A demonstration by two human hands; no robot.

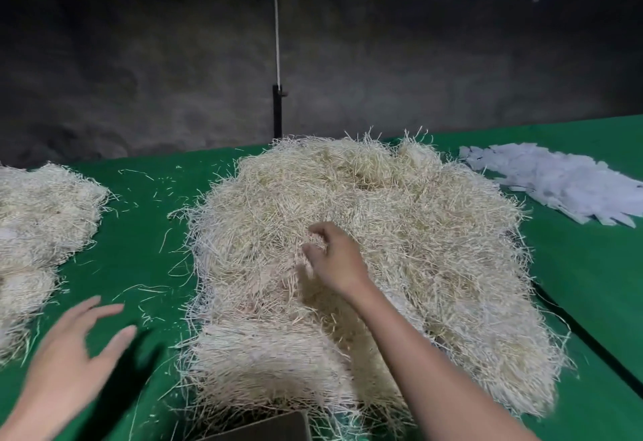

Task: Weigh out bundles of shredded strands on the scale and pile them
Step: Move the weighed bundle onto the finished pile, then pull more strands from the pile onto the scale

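A big heap of pale shredded strands [400,231] covers the middle of the green table [139,231]. My right hand [334,259] reaches into the heap's left-centre, its fingers curled round a tuft of strands. My left hand [76,346] hovers above the table at the lower left, fingers spread and straight, holding nothing. Smaller bundles of strands [41,217] lie piled at the left edge. A dark flat corner, possibly the scale [271,428], shows at the bottom edge, partly under strands.
A spread of white paper pieces [563,183] lies at the back right of the table. A white cord and a dark post [277,106] stand behind the table's far edge. Loose strands are scattered on the green cloth between the piles.
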